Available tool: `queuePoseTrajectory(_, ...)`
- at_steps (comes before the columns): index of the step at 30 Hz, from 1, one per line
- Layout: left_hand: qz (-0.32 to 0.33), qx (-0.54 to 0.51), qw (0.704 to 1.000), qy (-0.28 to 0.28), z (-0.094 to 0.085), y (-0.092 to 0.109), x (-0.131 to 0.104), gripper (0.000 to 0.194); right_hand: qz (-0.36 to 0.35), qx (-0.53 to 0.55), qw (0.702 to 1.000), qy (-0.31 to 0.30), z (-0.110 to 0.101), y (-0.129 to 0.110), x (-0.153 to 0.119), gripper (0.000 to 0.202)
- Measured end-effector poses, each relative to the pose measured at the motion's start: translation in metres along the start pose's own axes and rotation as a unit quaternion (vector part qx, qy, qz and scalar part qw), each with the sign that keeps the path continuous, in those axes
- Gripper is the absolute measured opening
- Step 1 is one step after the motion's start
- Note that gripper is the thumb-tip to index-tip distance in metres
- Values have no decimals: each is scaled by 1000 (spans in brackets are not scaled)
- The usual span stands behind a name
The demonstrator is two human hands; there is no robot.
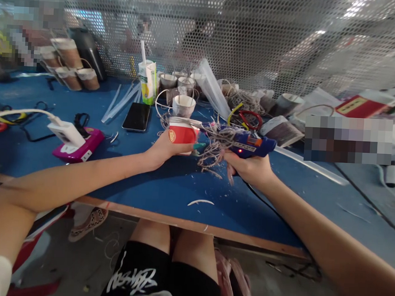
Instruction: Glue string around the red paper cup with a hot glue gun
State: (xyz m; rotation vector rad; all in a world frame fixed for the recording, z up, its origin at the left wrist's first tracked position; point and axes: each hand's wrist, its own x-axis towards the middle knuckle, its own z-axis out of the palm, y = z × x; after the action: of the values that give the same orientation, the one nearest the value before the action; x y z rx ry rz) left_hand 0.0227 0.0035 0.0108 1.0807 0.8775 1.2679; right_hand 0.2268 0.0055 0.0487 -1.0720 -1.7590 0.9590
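Observation:
My left hand [164, 150] is wrapped round a red paper cup [184, 134] with a white rim, held above the blue table. In my right hand [249, 167] is a blue glue gun [255, 144], its small red light lit and a clear glue stick [311, 165] running out of its back. Tangled strands [213, 149] hang about the front of the gun, between it and the cup. The gun's tip lies close to the cup's right side; whether they touch is hard to tell.
Behind the cup stand several wrapped cups [183, 106] and a drink carton [148, 81]. A phone [137, 117] and a magenta power strip [81, 148] lie left. Glue sticks [212, 89] lean behind; a black cord [267, 202] trails right. A perforated metal screen [242, 44] borders the back.

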Motion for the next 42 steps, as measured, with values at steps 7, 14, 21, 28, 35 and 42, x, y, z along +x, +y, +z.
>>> queuePoseTrajectory(7, -7, -1, 1000, -9, -3, -1, 1, 51, 0, -2, 1000, 12, -1, 4, 0, 19)
queuePoseTrajectory(14, -18, -24, 1000, 5, -1, 1, 1, 51, 9, 5, 1000, 19, -1, 3, 0, 13)
queuePoseTrajectory(21, -17, -29, 999, 0, -1, 3, 0, 50, 2, -1, 1000, 9, -2, 6, 1, 18)
queuePoseTrajectory(28, -20, -23, 1000, 0, -3, 1, 1, 55, 10, -5, 1000, 6, -3, 3, 1, 10)
queuePoseTrajectory(35, -40, -34, 999, -1, -3, 2, 0, 51, 11, -7, 1000, 11, -3, 3, 2, 8)
queuePoseTrajectory(42, -39, -46, 998, -12, -6, 2, 0, 51, 20, -13, 1000, 13, -4, -1, 1, 8)
